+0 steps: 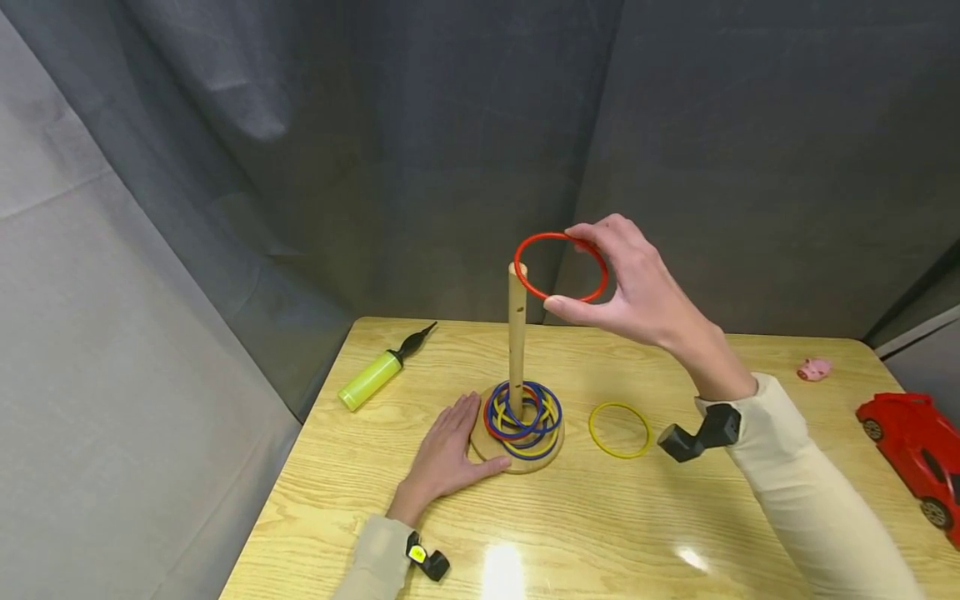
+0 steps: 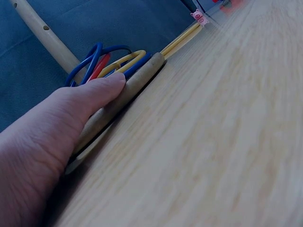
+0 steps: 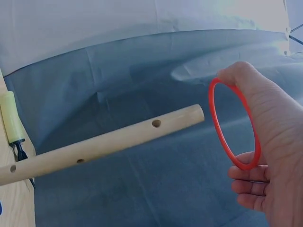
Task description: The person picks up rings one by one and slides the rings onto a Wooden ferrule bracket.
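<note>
A red ring [image 1: 527, 286] is held by my right hand [image 1: 626, 279], thumb on its near edge and fingers on its far edge. The ring is beside the top of an upright wooden post [image 1: 517, 333] with small holes; in the right wrist view the ring [image 3: 218, 130] stands just past the post's end [image 3: 142, 137]. Blue, yellow and red rings [image 1: 551, 408] lie loosely piled around the foot of the post. My left hand [image 1: 447, 454] rests against the round wooden base [image 1: 525, 467], fingers straight along its left side, thumb [image 2: 111, 85] on its near rim.
A yellow ring [image 1: 592, 427] lies flat on the table right of the base. At the back left is a yellow-green hand pump [image 1: 371, 379] with a black nozzle. A pink pig toy [image 1: 814, 369] and a red toy car [image 1: 911, 450] are at the right. Grey curtains hang behind.
</note>
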The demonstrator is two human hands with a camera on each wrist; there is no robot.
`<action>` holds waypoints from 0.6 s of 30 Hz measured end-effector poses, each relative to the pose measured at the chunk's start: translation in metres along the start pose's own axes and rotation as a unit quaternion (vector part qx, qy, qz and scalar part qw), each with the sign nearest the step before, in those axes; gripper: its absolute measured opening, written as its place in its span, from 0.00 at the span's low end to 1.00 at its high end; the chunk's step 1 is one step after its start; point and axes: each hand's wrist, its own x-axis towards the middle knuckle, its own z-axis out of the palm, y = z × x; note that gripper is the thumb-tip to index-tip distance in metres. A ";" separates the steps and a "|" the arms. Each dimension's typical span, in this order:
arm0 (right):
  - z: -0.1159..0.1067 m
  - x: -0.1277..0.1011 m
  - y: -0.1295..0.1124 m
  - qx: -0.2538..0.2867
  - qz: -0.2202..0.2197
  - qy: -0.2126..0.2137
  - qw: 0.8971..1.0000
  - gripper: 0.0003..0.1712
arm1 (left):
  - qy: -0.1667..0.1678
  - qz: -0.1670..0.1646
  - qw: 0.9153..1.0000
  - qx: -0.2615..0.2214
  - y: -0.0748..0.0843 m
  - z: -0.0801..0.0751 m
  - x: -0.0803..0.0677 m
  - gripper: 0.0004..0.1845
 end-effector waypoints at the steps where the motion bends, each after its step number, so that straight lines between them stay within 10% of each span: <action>1: 0.002 0.001 -0.001 0.000 -0.002 -0.003 1.000 0.40 | -0.001 -0.002 1.000 0.001 0.000 0.000 0.000 0.66; 18: 0.040 -0.014 0.007 0.007 0.013 -0.054 0.998 0.43 | -0.003 -0.005 1.000 -0.009 0.003 -0.001 -0.001 0.66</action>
